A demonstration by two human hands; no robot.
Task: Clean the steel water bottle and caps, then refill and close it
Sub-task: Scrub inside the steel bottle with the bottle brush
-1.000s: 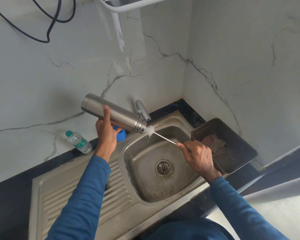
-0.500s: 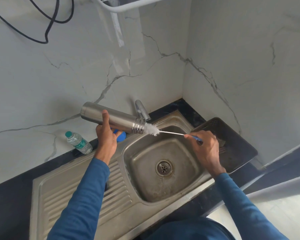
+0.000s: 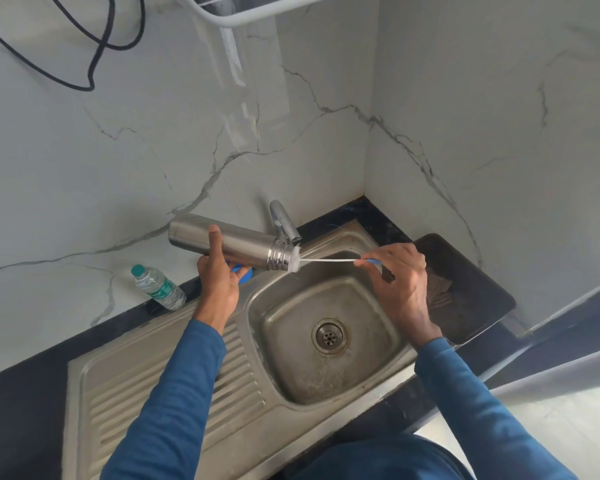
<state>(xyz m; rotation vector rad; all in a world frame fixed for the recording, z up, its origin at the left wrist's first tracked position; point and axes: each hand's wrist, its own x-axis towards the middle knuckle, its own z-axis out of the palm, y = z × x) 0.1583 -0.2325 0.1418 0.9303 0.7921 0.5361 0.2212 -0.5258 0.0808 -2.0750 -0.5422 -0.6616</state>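
Left hand [image 3: 219,275]: your fingers wrap the bottle [image 3: 229,244], thumb up.
Right hand [image 3: 400,282]: pinches the brush [image 3: 329,260].
Bottle: nearly level, mouth pointing right over the sink [image 3: 378,382].

Brushed steel bottle [image 3: 236,244], dull stainless sink [image 3: 174,368], glossy marble wall [image 3: 118,161]

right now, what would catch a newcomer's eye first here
The steel bottle, held sideways over the sink by the left hand. At its mouth sits a white bottle brush, held by the right hand. A small plastic water bottle stands on the counter at left.
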